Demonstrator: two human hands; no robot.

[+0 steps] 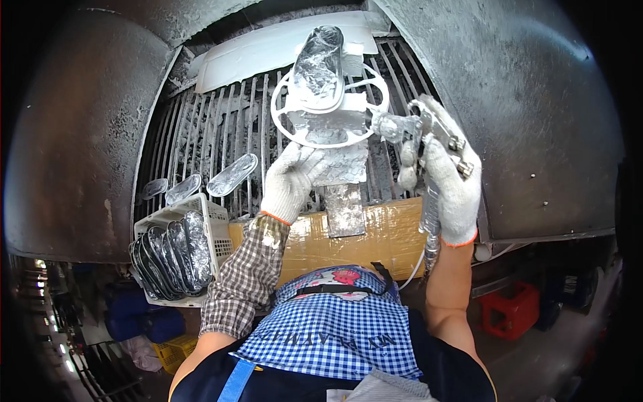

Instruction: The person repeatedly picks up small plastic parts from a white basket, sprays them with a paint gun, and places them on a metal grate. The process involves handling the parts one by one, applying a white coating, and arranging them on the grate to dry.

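My right hand [450, 177], in a white knit glove, is wrapped round a paint-crusted spray gun [429, 130], its nozzle end toward a white wheel-like ring [280, 119]. On top of this ring stands a long oval piece [319, 70] with a shiny, crinkled silvery face and a pale rim. My left hand [291, 182], gloved too, is at the ring's near edge, fingers stretched out and thumb by the rim. Whether it touches the ring I cannot tell. Behind its fingertips is a paint-caked plate [345, 166].
A slatted, paint-coated grate [228, 134] lies between metal booth walls [495, 80]. Similar oval pieces [232, 175] rest at the left, above a pale crate [219, 231] holding several more. Brown taped cardboard [301, 248] covers the front edge. A hose [432, 251] hangs from the gun. A red stool-like object [512, 311] stands lower right.
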